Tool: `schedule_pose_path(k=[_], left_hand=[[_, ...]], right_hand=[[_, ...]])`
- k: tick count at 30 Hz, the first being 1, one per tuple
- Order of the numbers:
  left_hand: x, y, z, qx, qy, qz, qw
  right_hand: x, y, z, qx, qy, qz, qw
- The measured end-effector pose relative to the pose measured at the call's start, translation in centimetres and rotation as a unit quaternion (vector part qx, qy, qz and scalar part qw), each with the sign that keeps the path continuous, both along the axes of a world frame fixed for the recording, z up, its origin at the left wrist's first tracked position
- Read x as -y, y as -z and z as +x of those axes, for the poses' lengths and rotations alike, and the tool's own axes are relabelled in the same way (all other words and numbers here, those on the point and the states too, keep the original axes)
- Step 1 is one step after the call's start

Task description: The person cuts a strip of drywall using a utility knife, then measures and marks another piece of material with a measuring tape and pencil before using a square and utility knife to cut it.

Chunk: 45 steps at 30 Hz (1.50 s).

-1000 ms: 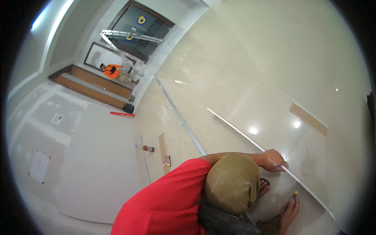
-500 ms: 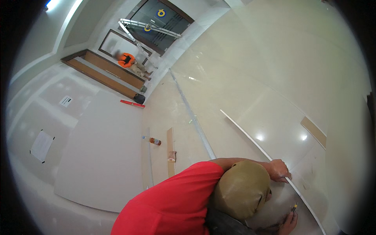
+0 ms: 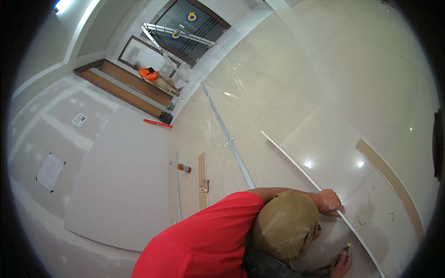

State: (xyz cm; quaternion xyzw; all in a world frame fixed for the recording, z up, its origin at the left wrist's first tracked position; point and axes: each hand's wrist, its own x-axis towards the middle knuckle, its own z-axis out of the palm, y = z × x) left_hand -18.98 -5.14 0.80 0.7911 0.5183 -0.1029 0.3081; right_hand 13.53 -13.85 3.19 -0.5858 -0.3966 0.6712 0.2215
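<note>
head view: yellow-tipped tool (image 3: 347, 247) off the white strip (image 3: 301, 169)

its tip seemed to meet the strip a second ago; now only the left hand (image 3: 330, 202) touches it, grip clamped around it at the frame's four o'clock. the right hand (image 3: 342, 266) is closed around the tool. strip's long axis points eleven to five.

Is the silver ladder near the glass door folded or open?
Open. The ladder has its two sides spread widely apart from the top.
</note>
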Motion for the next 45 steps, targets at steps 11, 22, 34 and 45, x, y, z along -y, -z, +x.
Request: schedule_pose_path(k=[11, 22, 34, 45], left_hand=[[0.1, -0.5, 0.1, 0.004, -0.003, -0.009, 1.000], [-0.1, -0.7, 0.1, -0.012, 0.006, -0.017, 1.000], [0.0, -0.5, 0.1, 0.006, 0.002, -0.003, 1.000], [-0.1, -1.0, 0.4, -0.004, 0.009, -0.010, 1.000]], right_hand=[[-0.5, -1.3, 0.0, 0.029, -0.022, -0.005, 0.999], [0.1, 0.2, 0.1, -0.042, 0.042, -0.070, 0.996], [0.2, 0.8, 0.5, -0.041, 0.035, -0.091, 0.994], [0.2, 0.5, 0.4, -0.049, 0.048, -0.099, 0.993]])
